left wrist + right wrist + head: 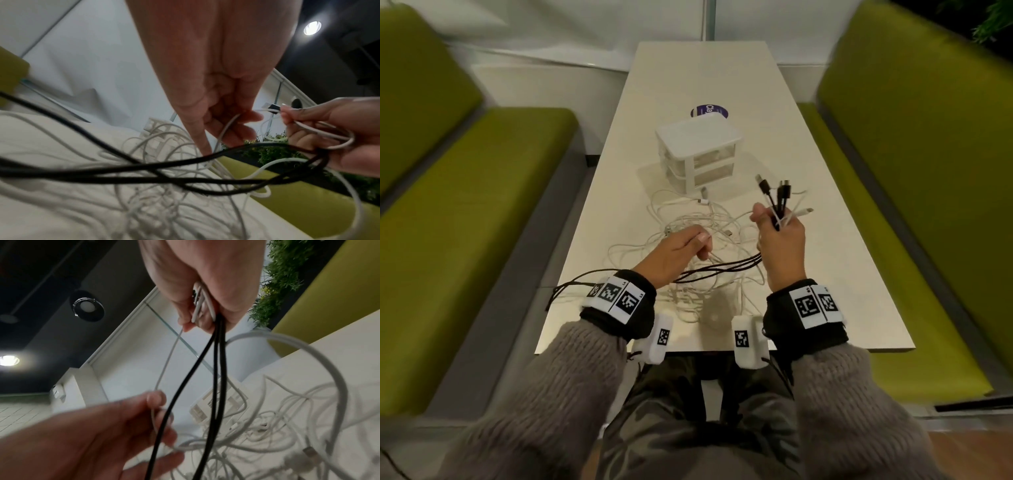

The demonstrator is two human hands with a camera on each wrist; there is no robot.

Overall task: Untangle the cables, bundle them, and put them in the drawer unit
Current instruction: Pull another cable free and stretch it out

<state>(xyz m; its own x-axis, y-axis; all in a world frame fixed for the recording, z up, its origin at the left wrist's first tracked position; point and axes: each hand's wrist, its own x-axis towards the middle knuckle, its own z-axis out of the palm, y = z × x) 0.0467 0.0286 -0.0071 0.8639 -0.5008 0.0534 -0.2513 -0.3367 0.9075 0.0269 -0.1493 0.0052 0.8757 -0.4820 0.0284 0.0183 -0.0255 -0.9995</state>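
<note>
cables (709,236) lie in a loose white tangle on the pale table (835,274), just on the near side of a small white drawer unit (698,150) whose 2 drawers look closed. the person's right hand (780,236) is raised above the right side of the tangle, fingers curled tight around a gathered bunch of plug ends (779,195), black and white, which fan upward and away from the fist. from under that fist, black cables (722,269) run left and toward the person, passing beneath the left hand (678,250) and off the near left edge of the table. the left hand hovers low over the middle of the tangle, thumb and fingertips pinching a single thin white cable (166,363) that rises to the right fist. so the strand in hand runs roughly left to right between the 2 hands, with the knotted mass below and beyond the left hand, which is the nearer to it. the likely next move is drawing this strand out of the pile, with the drawer unit straight ahead past the tangle.
</note>
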